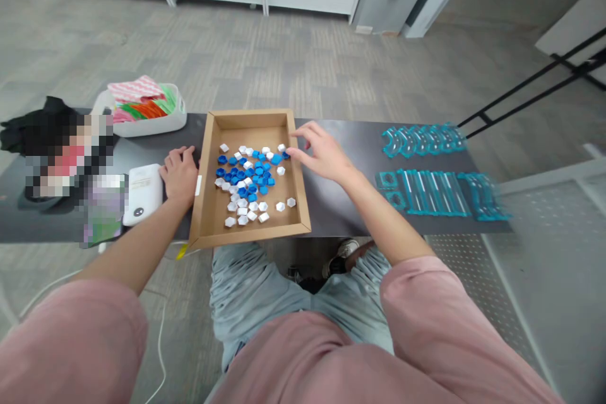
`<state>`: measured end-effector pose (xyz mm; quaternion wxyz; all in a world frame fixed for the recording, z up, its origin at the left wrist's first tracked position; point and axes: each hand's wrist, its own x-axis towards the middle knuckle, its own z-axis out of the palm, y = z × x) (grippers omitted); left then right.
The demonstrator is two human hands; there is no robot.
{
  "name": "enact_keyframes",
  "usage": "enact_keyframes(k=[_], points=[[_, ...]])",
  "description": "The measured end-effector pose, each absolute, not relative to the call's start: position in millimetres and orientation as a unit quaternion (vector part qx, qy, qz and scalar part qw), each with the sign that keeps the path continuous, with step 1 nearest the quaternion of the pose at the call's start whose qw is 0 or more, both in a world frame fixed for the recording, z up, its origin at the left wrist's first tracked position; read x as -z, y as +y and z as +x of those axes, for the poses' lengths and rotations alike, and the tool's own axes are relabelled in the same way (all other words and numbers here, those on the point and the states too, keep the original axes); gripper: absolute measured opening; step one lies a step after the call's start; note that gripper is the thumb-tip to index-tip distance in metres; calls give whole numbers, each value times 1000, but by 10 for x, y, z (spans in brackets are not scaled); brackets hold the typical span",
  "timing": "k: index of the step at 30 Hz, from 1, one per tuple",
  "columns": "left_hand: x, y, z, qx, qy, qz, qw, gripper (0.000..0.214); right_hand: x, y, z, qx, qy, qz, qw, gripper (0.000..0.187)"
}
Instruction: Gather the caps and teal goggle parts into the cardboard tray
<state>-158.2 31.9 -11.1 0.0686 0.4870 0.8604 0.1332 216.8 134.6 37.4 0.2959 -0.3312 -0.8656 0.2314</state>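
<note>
Dozens of small hexagonal pieces, blue hexagons [250,172] and white hexagons [243,209], lie loose on the floor of a shallow cardboard tray [203,202] that sits on a dark table [341,202].

The right hand [324,154] reaches over the tray's right wall near its far corner. Its fingers [298,139] are spread and slightly curled, tips pointing left into the tray, and they pinch nothing that can be made out. Just beyond those fingertips, to their left and almost touching, lies a white piece with a blue one beside it at the right edge of the heap. The bulk of the blue pieces lies further left of the fingertips, and the white ones gather mostly nearer the person, below and to the left of the fingers.

The left hand [178,173] rests outside the tray, against its left wall, fingers held loosely together and curled down on the table. It lies between the tray and a white device [142,192]. From this hand the pieces lie to the right, across the cardboard wall, so the right hand is clearly the nearer to them.

The tray's long axis runs away from the person. Well to the right of the right hand lie rows of teal plastic parts [426,167]. A white bin of coloured sheets [146,107] stands beyond the left hand.
</note>
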Motion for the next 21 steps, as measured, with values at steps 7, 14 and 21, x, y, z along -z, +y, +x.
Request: enact_keyframes(k=[7,14,21], points=[[85,380,-1521,-84,887,451,44,63,-204,70,3562,-200,-859,-424,207,40],[24,342,-1490,-68,898,430,64,72,193,-967,4721,-167,-760,-582,238,28],[-136,57,-1373,-81,852,506,107,71,-55,-288,4650,-94,-784,-581,197,37]])
